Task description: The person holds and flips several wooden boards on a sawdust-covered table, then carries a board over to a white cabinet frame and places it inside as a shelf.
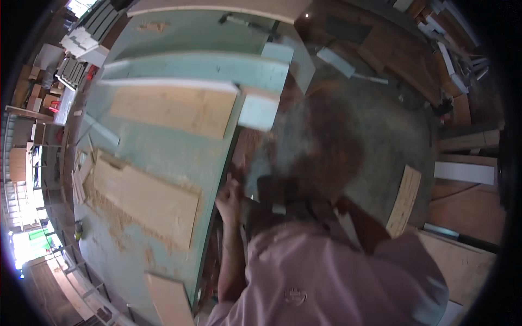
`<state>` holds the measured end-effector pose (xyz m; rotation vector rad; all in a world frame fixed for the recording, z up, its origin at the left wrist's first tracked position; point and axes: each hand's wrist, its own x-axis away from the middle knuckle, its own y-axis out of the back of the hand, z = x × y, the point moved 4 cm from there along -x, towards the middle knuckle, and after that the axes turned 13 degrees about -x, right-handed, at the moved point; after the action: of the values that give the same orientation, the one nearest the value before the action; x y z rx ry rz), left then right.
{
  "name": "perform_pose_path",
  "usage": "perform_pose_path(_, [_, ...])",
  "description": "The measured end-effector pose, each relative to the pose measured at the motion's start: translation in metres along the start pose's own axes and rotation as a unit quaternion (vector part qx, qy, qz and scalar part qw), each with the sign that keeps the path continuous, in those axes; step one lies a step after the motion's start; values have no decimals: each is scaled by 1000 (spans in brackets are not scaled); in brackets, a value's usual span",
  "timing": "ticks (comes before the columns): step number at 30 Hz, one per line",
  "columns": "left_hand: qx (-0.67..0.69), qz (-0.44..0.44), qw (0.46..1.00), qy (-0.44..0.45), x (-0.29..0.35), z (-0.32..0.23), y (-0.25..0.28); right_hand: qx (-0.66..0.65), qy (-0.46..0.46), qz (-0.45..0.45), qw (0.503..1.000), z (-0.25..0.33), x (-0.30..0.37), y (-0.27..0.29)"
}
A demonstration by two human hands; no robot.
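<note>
My left hand (229,198) is raised beside the right edge of the green worktable (157,127). Its fingers are curled closed, and whatever they may hold is too blurred to make out. My right hand (343,205) is low at my waist, in shadow, its fingers hidden. On the table, nearest the left hand, lies a light wooden board (157,204) with sawdust (122,231) around it. Farther up is another wooden board (179,108), beside a long pale green panel (201,65) with a white edge.
A hammer-like tool (239,22) lies at the table's far side. Another board (167,296) sits at its near edge. On the floor to the right are a wooden strip (405,195) and a white offcut (335,61). Stacked panels (462,174) stand at the far right.
</note>
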<state>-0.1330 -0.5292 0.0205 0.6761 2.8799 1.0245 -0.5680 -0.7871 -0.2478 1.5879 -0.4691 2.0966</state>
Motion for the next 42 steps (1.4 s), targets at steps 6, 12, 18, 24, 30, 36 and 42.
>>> perform_pose_path(6, [18,371,925,86,-1,-79,-106,42,-48,-20,998,-43,10,10])
perform_pose_path(12, [70,442,894,4,-105,-178,-158,607,245,-50,755,101,-38,59])
perform_pose_path(18, [124,477,869,-43,-201,-295,-213,421,273,-121,857,244,-55,133])
perform_pose_path(24, [206,433,877,-32,-293,-346,-251,-77,245,-205,944,418,-3,181])
perform_pose_path(30, [312,314,896,27,-377,-352,-300,-69,316,-148,935,507,-28,234])
perform_pose_path(36, [303,126,937,123,-449,-361,-344,-45,378,11,925,642,-52,290])
perform_pose_path(42, [326,28,919,222,-511,-353,-400,61,381,-45,922,774,-25,340])
